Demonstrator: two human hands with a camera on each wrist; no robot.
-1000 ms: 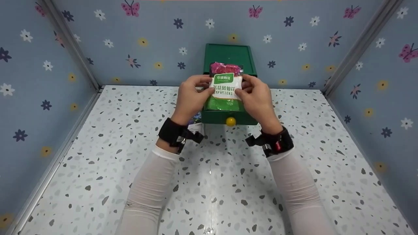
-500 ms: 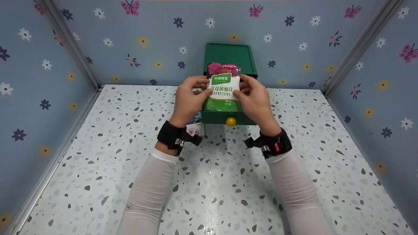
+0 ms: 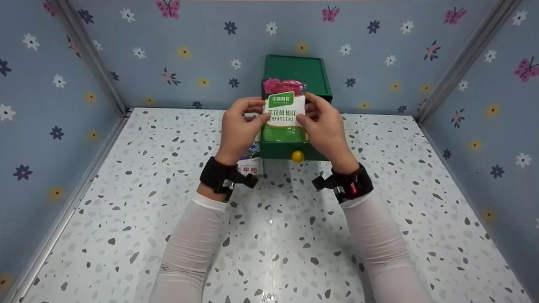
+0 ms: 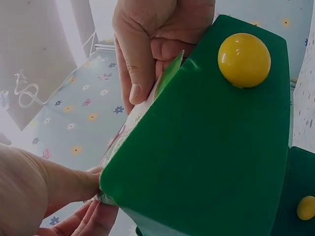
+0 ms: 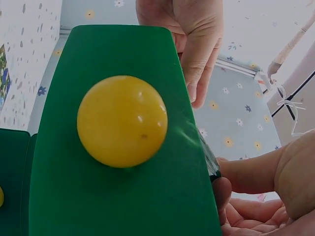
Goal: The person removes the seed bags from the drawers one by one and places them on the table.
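A seed packet [image 3: 281,120] with pink flowers, a white label reading IMPATIENS and a green lower part is held upright over a pulled-out green drawer [image 3: 278,151]. My left hand [image 3: 239,130] pinches its left edge between thumb and fingers. On the opposite edge my right hand [image 3: 328,128] pinches it the same way. In the left wrist view, the drawer front [image 4: 197,137] with its round yellow knob [image 4: 244,60] hides most of the packet. The right wrist view shows my right thumb and fingers [image 5: 246,174] at the packet's edge, behind the drawer.
The green cabinet top [image 3: 294,73] stands against the flower-patterned back wall [image 3: 202,50]. A second packet [image 3: 250,163], with blue flowers and red lettering, lies on the speckled table [image 3: 269,235] left of the drawer. Another yellow knob [image 4: 306,208] sits lower on the cabinet.
Both hands have shifted slightly left with the impatiens packet, toward the drawer's left side. More of the packet lying on the table now shows. The drawer has stayed put.
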